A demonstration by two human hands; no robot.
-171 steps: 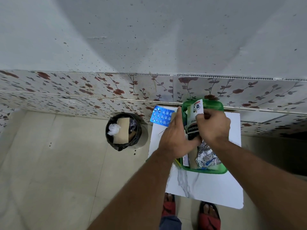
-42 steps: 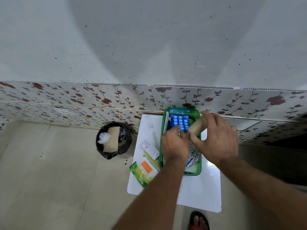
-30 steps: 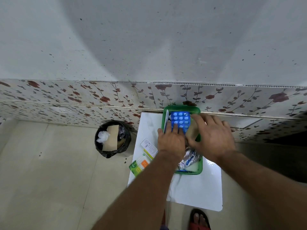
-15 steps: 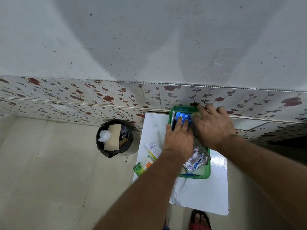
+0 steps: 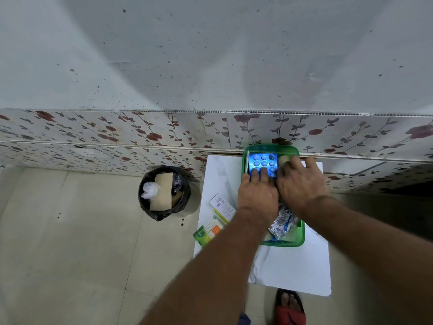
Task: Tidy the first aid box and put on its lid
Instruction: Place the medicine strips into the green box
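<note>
on a small white table point(image 5: 290, 270) set against the floral-tiled wall stands a green first aid box point(image 5: 300, 238), lid off and no lid identifiable in view. inside its far end a blue blister pack point(image 5: 263, 161) lies flat, with a tan roll point(image 5: 284, 158) just beside it on the right. the left hand point(image 5: 257, 198) rests palm down over the box, fingers extended and spread, fingertips point(image 5: 255, 173) pressing on the near edge of the blister pack; it grips nothing. the right hand point(image 5: 302, 184) lies flat beside it, fingers outstretched against the tan roll, likewise not closed around anything. crumpled foil packets point(image 5: 282, 222) fill the near end of the box. outside the box, on the table's left edge, lie a white carton point(image 5: 222, 205) and a green-and-orange carton point(image 5: 207, 232), touching each other. a black-lined waste bin point(image 5: 164, 192) holding cardboard stands on the floor to the left of the table. a foot in a red sandal point(image 5: 290, 308) shows below the table.
</note>
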